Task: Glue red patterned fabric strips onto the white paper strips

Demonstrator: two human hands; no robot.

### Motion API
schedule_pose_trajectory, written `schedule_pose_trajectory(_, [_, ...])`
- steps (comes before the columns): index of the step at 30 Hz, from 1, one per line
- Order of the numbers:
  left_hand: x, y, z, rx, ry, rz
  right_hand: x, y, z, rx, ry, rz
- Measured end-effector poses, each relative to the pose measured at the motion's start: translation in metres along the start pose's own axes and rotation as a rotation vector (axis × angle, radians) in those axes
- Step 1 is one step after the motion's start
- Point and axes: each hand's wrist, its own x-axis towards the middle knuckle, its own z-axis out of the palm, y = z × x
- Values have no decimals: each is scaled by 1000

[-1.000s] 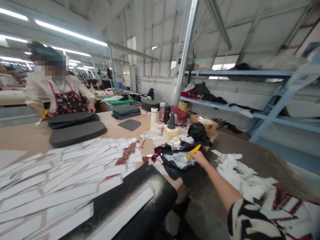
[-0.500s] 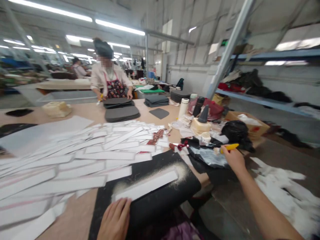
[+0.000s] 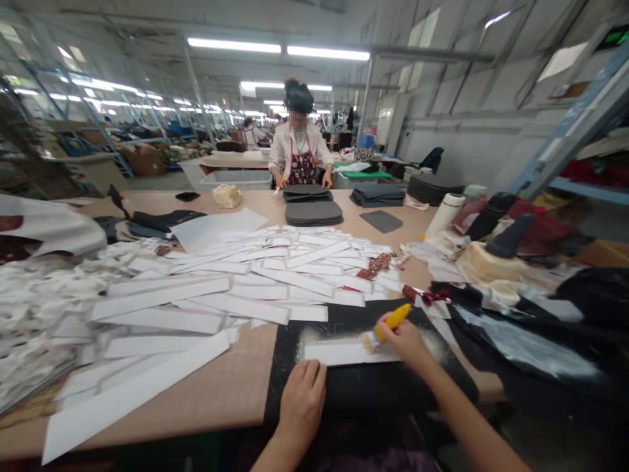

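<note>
Long lamps (image 3: pixel 328 53) light a wide workroom, and across the brown tabletop (image 3: pixel 246 387) a co-worker (image 3: pixel 304 160) stands at stacked dark grey pieces (image 3: pixel 313 213). On this side, a white strip (image 3: pixel 339 352) lies on a black mat (image 3: pixel 366 393) directly in front of the person, its long axis running left to right, roughly crosswise to the forearms. From where I stand, the left hand (image 3: pixel 303 396) is the nearer to the strip's left end: its fingers lie close together, flattened at the near corner, gripping nothing that I can see. The right hand (image 3: pixel 401 333) is closed around a yellow-handled brush (image 3: pixel 394 319), whose bristles slant down and leftward onto the strip's far edge, right of its middle; the wrist hides the strip's right end. Black mat borders the strip on its far and near sides, giving the bristles some margin past its edges. Beyond that, loose white strips (image 3: pixel 196 321) crowd the far left, bare brown surface shows left of the mat, and a white-smeared black sheet (image 3: pixel 525 341) lies off to the right.
</note>
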Motion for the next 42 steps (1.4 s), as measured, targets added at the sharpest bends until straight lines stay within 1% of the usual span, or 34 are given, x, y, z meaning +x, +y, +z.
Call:
schedule_pose_trajectory(1, [2, 2, -1, -8, -4, -25, 0, 18, -20, -121, 57, 66])
schedule_pose_trajectory(2, [4, 4, -3, -15, -12, -59, 1, 30, -37, -267, 109, 84])
schedule_pose_trajectory(3, [5, 7, -3, -22, -21, -92, 1, 35, -49, -369, 171, 61])
schedule_pose_trajectory(4, [7, 12, -3, -29, -27, -116, 1, 32, -55, -409, 195, 22])
schedule_pose_trajectory(5, [8, 16, -2, -35, -23, -121, 1, 22, -54, -382, 182, -40])
schedule_pose_trajectory(6, [8, 22, 0, -41, -12, -104, 1, 6, -46, -293, 135, -115])
schedule_pose_trajectory(7, [8, 28, 4, -45, 0, -72, 1, -14, -34, -164, 51, -190])
schedule_pose_trajectory(9, [8, 39, 14, -44, 1, -21, 2, -59, -2, 69, -135, -348])
schedule_pose_trajectory(10, [8, 44, 19, -38, -13, -20, 3, -80, 13, 140, -225, -412])
schedule_pose_trajectory(12, [9, 51, 27, -24, -67, -37, 9, -110, 38, 186, -434, -519])
schedule_pose_trajectory(13, [10, 53, 30, -17, -98, -46, 14, -120, 47, 170, -542, -563])
schedule_pose_trajectory(14, [11, 54, 32, -12, -126, -50, 20, -126, 53, 131, -613, -595])
schedule_pose_trajectory(15, [12, 54, 32, -9, -149, -51, 26, -129, 56, 75, -628, -615])
schedule_pose_trajectory(16, [13, 54, 32, -7, -163, -49, 32, -130, 58, 17, -583, -625])
schedule_pose_trajectory(18, [15, 53, 31, -4, -166, -50, 40, -129, 58, -50, -428, -620])
schedule_pose_trajectory(19, [16, 53, 30, -3, -164, -47, 41, -129, 58, -48, -397, -625])
schedule_pose_trajectory(22, [18, 51, 28, 10, -156, -31, 39, -130, 58, -92, -460, -659])
schedule_pose_trajectory(23, [18, 51, 28, 15, -154, -25, 38, -131, 59, -149, -435, -657])
schedule_pose_trajectory(25, [19, 50, 27, 25, -150, -10, 36, -132, 59, -232, -332, -628])
schedule_pose_trajectory(26, [19, 49, 26, 30, -150, -4, 37, -131, 58, -221, -316, -616])
schedule_pose_trajectory(27, [20, 49, 25, 35, -152, 2, 37, -129, 56, -188, -339, -608])
schedule_pose_trajectory(29, [21, 48, 24, 46, -158, 13, 39, -121, 49, -157, -434, -570])
schedule_pose_trajectory(30, [22, 47, 23, 49, -161, 19, 40, -115, 44, -196, -450, -539])
schedule_pose_trajectory(31, [22, 47, 23, 51, -165, 25, 39, -109, 37, -272, -423, -501])
schedule_pose_trajectory(33, [23, 47, 22, 51, -168, 42, 36, -95, 23, -428, -296, -410])
schedule_pose_trajectory(34, [22, 46, 22, 52, -163, 50, 32, -87, 15, -451, -237, -376])
schedule_pose_trajectory(35, [21, 46, 22, 54, -156, 58, 28, -79, 7, -425, -208, -359])
schedule_pose_trajectory(36, [20, 45, 22, 56, -147, 67, 23, -69, -2, -356, -215, -354])
schedule_pose_trajectory(38, [18, 41, 22, 56, -131, 82, 14, -46, -21, -192, -291, -321])
schedule_pose_trajectory(39, [18, 39, 22, 52, -130, 90, 10, -32, -33, -152, -317, -270])
schedule_pose_trajectory(40, [20, 37, 21, 46, -134, 96, 5, -17, -45, -165, -300, -195])
schedule_pose_trajectory(41, [23, 35, 21, 37, -145, 96, 1, -3, -58, -224, -233, -109])
schedule_pose_trajectory(42, [28, 35, 20, 26, -162, 87, -4, 10, -70, -304, -130, -30])
